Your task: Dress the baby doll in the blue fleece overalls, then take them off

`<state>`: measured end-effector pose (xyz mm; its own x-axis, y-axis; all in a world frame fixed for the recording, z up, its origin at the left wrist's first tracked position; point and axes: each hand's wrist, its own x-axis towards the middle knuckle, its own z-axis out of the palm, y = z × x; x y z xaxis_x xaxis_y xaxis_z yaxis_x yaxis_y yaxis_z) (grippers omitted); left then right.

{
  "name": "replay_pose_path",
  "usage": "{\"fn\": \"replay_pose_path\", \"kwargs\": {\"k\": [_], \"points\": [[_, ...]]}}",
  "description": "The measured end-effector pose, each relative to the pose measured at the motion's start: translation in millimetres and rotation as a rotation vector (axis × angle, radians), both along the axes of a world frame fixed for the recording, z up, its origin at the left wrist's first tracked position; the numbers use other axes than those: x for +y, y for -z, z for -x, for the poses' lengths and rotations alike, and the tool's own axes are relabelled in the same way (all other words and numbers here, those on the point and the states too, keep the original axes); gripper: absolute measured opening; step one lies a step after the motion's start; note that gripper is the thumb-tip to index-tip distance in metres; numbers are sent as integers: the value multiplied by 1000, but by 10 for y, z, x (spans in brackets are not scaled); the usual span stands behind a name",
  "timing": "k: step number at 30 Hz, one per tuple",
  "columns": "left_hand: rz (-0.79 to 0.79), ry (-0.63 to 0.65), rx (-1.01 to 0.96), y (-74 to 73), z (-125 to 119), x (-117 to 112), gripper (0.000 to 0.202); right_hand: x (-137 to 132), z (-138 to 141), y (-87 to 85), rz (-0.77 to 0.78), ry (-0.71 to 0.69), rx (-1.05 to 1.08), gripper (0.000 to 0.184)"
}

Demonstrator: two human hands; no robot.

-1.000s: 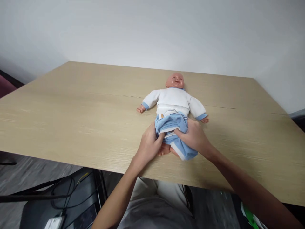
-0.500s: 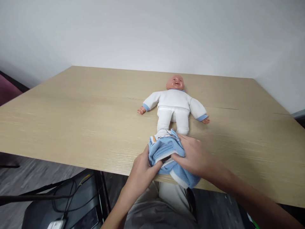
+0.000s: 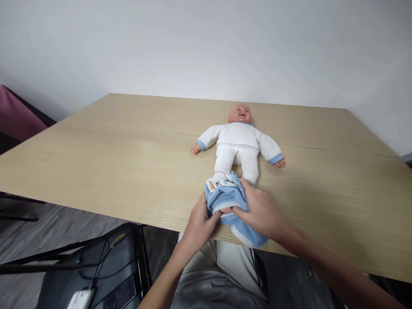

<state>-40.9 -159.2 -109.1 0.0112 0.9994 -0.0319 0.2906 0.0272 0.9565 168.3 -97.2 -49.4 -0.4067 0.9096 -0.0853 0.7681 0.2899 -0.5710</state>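
A baby doll point(image 3: 238, 135) in a white top with blue cuffs lies on its back, head away from me, its feet near the table's front edge. Blue and white doll pants point(image 3: 227, 195) with a printed patch are bunched around its lower legs. My left hand point(image 3: 201, 221) grips the left edge of the pants, thumb at the white-trimmed opening. On the other side my right hand point(image 3: 259, 210) pinches the same opening, fingers on top of the cloth. Part of a doll's foot point(image 3: 226, 210) shows in that opening. One blue pant leg point(image 3: 249, 231) hangs toward the front edge.
The wooden table point(image 3: 128, 163) stands against a pale wall point(image 3: 206, 47). At the lower left is a black chair point(image 3: 61, 274) holding cables, a white charger point(image 3: 80, 299) and a dark phone-like slab point(image 3: 119, 294). Pink fabric point(image 3: 21, 116) shows at the far left.
The doll's foot now shows in the white-trimmed opening, where before there was only a dark gap. Both hands keep hold of the pants. The view has shifted slightly.
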Motion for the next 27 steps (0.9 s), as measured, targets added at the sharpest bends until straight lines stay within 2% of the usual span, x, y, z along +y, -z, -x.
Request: {"fn": "replay_pose_path", "kwargs": {"k": [2, 4, 8, 11, 13, 17, 19, 23, 25, 27], "points": [[-26, -42, -68, 34, -6, 38, 48, 34, -63, 41, 37, 12, 114, 63], [-54, -77, -69, 38, 0, 87, 43, 92, -109, 58, 53, 12, 222, 61], [-145, -102, 1, -47, 40, 238, 30, 298, -144, 29, -33, -52, 368, 32], [-202, -128, 45, -148, 91, 390, 26, 501, -159, -21, -115, -111, 367, 26], [-208, -77, -3, -208, 143, 497, 29, 630, -186, -50, -110, -148, 350, 29], [-151, 135, -167, -298, 276, 695, 44, 809, -288, -29, -1, -232, 355, 42], [-123, 208, -173, -337, 339, 775, 51, 849, -353, 34, 39, -243, 379, 55], [-106, 273, -195, -416, 443, 881, 59, 865, -481, 188, 166, -229, 495, 85], [-96, 304, -168, -448, 496, 906, 59, 862, -537, 242, 251, -206, 590, 81], [-73, 335, -115, -475, 550, 920, 56, 860, -584, 274, 332, -159, 671, 65]]}}
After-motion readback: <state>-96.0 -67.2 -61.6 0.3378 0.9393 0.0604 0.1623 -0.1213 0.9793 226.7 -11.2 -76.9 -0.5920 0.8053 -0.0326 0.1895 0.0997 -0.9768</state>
